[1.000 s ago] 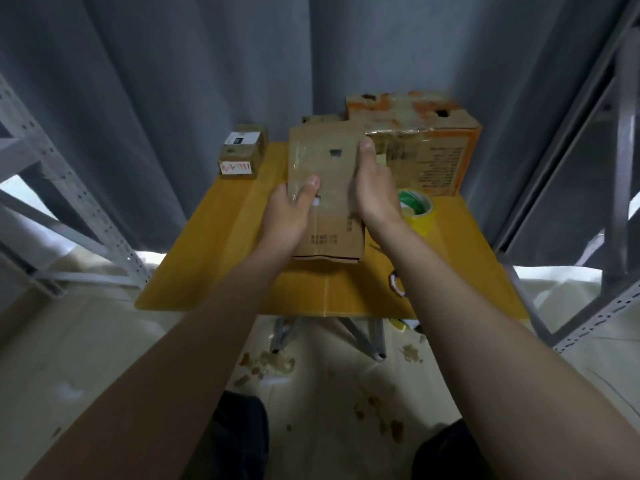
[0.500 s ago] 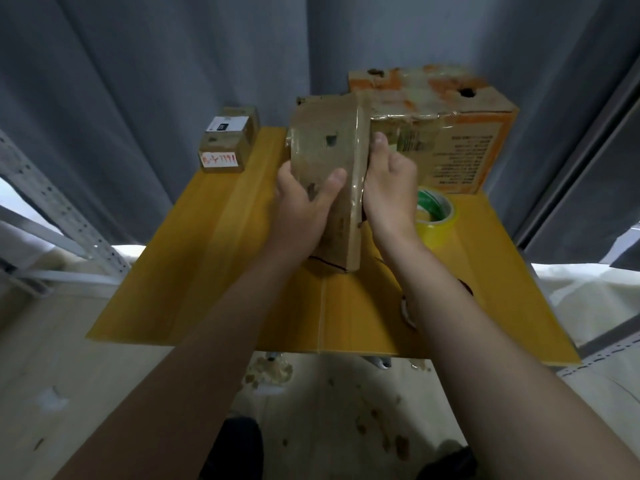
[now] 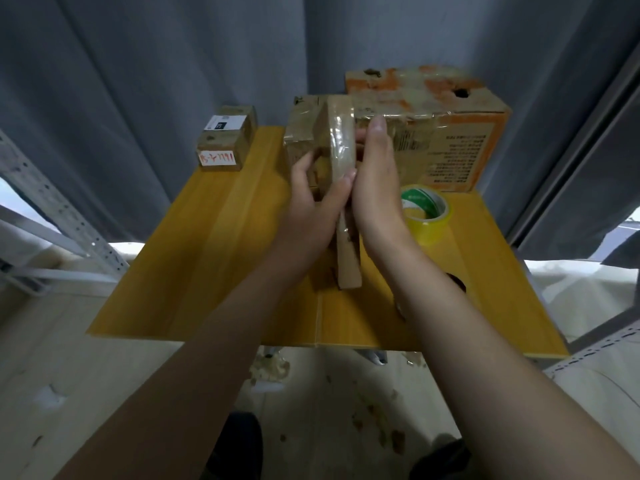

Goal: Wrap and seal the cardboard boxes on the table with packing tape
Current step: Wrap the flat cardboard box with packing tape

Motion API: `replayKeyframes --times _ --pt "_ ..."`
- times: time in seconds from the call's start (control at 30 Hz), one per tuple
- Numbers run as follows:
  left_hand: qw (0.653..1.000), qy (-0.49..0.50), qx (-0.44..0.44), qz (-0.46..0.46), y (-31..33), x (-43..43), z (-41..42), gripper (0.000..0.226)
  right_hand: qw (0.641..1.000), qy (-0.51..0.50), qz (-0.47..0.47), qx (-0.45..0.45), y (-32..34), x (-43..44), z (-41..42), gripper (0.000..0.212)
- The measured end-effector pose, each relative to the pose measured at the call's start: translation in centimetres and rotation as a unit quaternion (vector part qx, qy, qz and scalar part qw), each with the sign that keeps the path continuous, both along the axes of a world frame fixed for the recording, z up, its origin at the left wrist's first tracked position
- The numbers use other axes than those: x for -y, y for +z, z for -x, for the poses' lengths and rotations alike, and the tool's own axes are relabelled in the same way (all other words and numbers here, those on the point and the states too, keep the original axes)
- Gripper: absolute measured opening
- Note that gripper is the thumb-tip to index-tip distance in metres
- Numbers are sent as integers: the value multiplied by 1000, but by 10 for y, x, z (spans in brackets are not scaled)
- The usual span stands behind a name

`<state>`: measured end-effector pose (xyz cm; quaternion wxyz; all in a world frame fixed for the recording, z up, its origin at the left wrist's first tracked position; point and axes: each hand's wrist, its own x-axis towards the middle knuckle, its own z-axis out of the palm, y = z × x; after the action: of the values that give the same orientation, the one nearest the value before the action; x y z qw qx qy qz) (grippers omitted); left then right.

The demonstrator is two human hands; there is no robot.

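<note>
- Flat brown cardboard box (image 3: 341,140), glossy with clear tape, is held on edge over the middle of the yellow table (image 3: 207,254). Its narrow taped side faces the camera and its lower end is down at the tabletop; whether it touches cannot be told.
- Left hand (image 3: 311,206) grasps the box from the left, fingers curled onto that face and thumb laid across the narrow edge.
- Right hand (image 3: 375,188) lies flat against the right face, fingers straight and together, pointing away from the body. It presses rather than clasps.
- Both forearms reach forward from the bottom of the view and converge on the box.
- Yellow roll of packing tape with a green-and-white core (image 3: 429,216) lies flat just right of the right hand.
- Large orange-and-white cardboard carton (image 3: 450,140) stands at the table's far right, behind the roll.
- Two small brown boxes with white labels (image 3: 227,140) sit stacked at the far left corner.
- Grey curtain (image 3: 173,64) hangs behind the table, with a perforated grey metal rack (image 3: 52,202) to the left and a pale, stained floor (image 3: 311,410) below.
</note>
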<state>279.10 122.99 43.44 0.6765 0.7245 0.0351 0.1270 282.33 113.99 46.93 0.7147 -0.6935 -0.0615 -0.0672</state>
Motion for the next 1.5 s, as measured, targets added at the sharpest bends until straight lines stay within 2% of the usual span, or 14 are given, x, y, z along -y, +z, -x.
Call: replayKeyframes --times 0.1,0.17,0.37,0.5,0.6,0.67,0.87,0.97,1.07,1.13,1.17,1.27,1.37,1.5 --pt "1000 7 7 14 -1 8 5 48 999 -30 4 38 -6 -7 9 57" --pt "1000 5 11 27 -1 6 6 42 999 -31 1 25 -8 -8 10 55" --pt "994 -47 11 98 -1 6 16 59 992 -107 67 11 -14 -3 -5 29" --pt "989 -89 4 115 6 7 27 85 976 -159 141 40 -23 8 -11 41" --pt "982 -124 14 144 3 4 31 62 969 -172 169 60 -24 9 -12 45" --pt "974 -143 8 176 2 3 35 58 968 -170 177 62 -23 12 -14 44" --pt "974 -145 3 177 7 1 40 57 991 -84 107 20 -17 31 -22 44" --pt "973 -125 -20 192 7 -1 35 56 997 13 70 -42 -13 39 -26 55" --pt "971 -114 -61 201 17 -10 23 53 990 81 9 -112 -7 49 -27 50" --pt "985 -70 -80 136 20 -14 14 40 995 45 -19 -92 -5 52 -28 44" --pt "994 -34 -64 81 20 -15 11 40 998 19 4 -63 -3 51 -27 44" --pt "997 23 4 -70 16 -7 6 79 997 -10 72 12 1 42 -21 50" --pt "998 -6 -23 -63 15 4 4 123 996 28 79 31 5 28 -11 56" --pt "998 31 -13 -47 13 12 4 128 994 13 75 75 4 15 2 59"
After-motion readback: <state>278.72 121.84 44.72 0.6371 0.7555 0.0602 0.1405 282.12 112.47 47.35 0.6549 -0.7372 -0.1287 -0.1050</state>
